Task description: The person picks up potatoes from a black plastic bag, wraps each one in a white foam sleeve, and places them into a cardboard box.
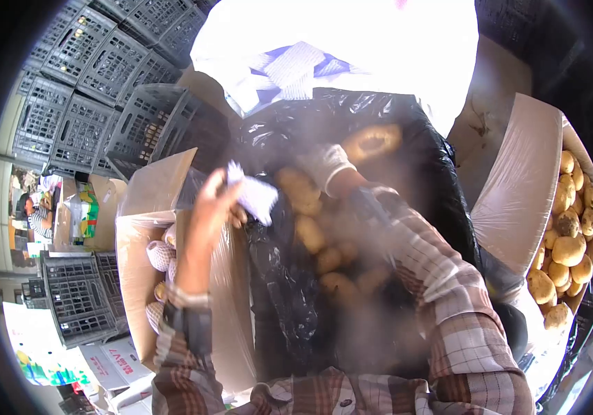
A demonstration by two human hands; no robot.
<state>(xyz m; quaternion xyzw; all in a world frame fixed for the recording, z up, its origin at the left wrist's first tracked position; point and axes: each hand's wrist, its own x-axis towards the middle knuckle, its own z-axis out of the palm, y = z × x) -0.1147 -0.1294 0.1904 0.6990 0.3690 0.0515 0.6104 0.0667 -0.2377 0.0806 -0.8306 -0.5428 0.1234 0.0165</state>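
My bare left hand (212, 211) is raised over the edge of an open cardboard box, fingers closed on a white foam net sleeve (258, 199). My right hand (331, 168), in a pale glove, reaches over a black plastic liner (276, 270) beside several potatoes (300, 192). Its fingers are blurred, and I cannot make out whether they grip a potato. Another potato (374, 142) lies farther back on the liner. Left of me, the cardboard box (231, 304) holds several potatoes in foam nets (160, 255).
A bright white bag (352, 41) at the back holds more foam sleeves (296, 66). On the right stands a plastic-lined box full of loose potatoes (568, 250). Black crates (96, 76) are stacked at the left, near another person (39, 218) farther off.
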